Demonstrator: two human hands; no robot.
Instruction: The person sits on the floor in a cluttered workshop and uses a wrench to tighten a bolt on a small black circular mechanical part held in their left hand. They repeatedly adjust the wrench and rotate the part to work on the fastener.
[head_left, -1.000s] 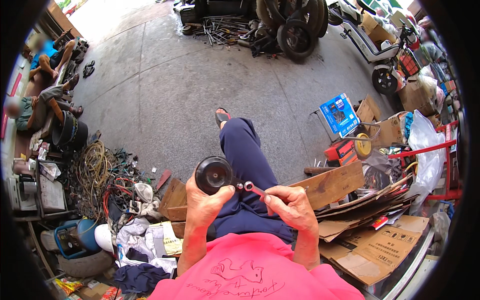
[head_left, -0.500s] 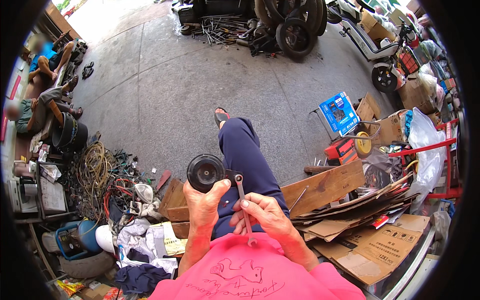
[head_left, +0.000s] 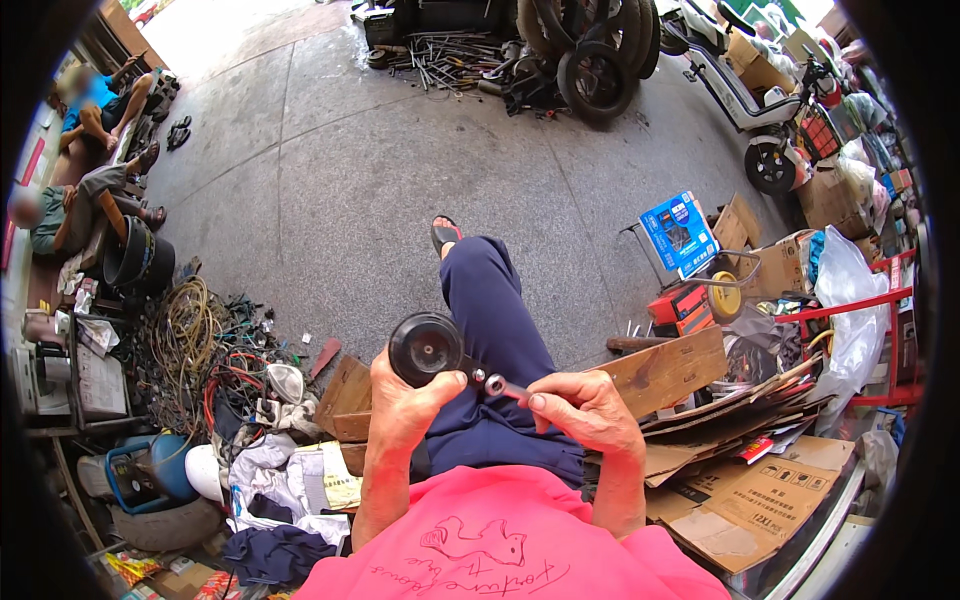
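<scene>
My left hand is closed around a round black horn, its thumb along the lower rim. From the horn's right side sticks out a small dark bracket with a shiny nut on it. A steel combination wrench is pinched between thumb and fingers of my right hand. Its ring end lies right beside the nut, seemingly just off it, while the other end is hidden by the hand. Both hands are above my lap in dark blue trousers.
Wooden boards and flattened cardboard lie at my right, near a blue box. Tangled cables and clothes are piled at my left. Two people sit at the far left. Tyres and a scooter stand farther off.
The wrench has swung from pointing toward my body to pointing right, and its ring end has come off the bracket nut. My right hand moved right; the horn shifted slightly right.
</scene>
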